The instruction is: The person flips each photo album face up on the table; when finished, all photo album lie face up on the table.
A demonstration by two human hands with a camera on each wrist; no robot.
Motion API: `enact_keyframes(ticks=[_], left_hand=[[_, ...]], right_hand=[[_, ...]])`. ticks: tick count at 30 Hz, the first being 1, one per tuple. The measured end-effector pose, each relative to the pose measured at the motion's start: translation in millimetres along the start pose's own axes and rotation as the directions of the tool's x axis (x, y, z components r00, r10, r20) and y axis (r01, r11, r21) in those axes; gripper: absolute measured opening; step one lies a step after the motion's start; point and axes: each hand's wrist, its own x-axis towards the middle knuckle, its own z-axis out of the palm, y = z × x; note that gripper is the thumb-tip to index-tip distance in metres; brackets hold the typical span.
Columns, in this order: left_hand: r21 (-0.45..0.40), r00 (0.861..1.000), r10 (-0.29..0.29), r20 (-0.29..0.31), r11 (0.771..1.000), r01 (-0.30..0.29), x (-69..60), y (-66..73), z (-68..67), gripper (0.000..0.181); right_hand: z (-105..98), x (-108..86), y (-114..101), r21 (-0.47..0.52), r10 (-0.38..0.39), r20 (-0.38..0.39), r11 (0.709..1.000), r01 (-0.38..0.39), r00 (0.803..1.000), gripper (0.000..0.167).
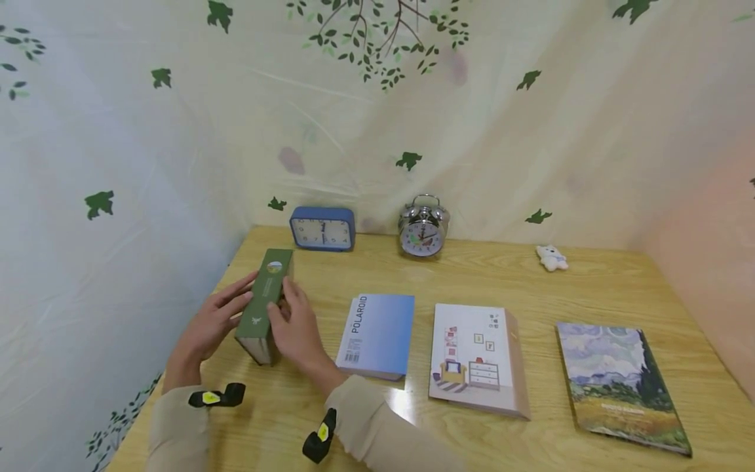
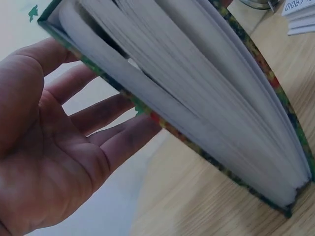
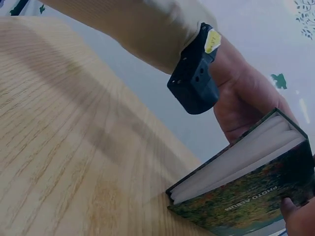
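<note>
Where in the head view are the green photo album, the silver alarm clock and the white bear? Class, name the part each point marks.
Green photo album [image 1: 265,290]: head view, on its spine.
Silver alarm clock [image 1: 422,238]: head view, on its dial.
White bear [image 1: 551,259]: head view, on its body.

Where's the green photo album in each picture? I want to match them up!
Head: the green photo album is left of the middle, between the left hand and right hand, spine up.
Left wrist: big, across the top and right, pages showing.
Right wrist: bottom right, its cover reading PHOTO ALBUM.
Shared landmark: the wooden table, in all three.
</note>
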Motion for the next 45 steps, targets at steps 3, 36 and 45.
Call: enact_keyframes(ticks=[3, 36, 45], left_hand=[[-0.007, 1.0, 0.007, -0.011, 1.0, -0.007, -3.0, 0.4, -2.4, 0.054], [0.485, 0.97, -0.159, -0.183, 0.844, 0.229, -18.7, 27.0, -25.6, 0.073], [0.428, 0.969, -0.197, -0.148, 0.871, 0.242, -21.4, 7.5, -34.7, 0.072]], right_hand=[[4.0, -1.7, 1.7, -0.03, -0.006, 0.015, 1.0, 0.006, 1.0, 0.056], [28.0, -11.3, 32.6, -0.266, 0.172, 0.16, 0.956, -0.125, 0.972, 0.059], [28.4, -10.8, 37.8, -0.285, 0.185, 0.077, 0.946, -0.156, 0.98, 0.064]])
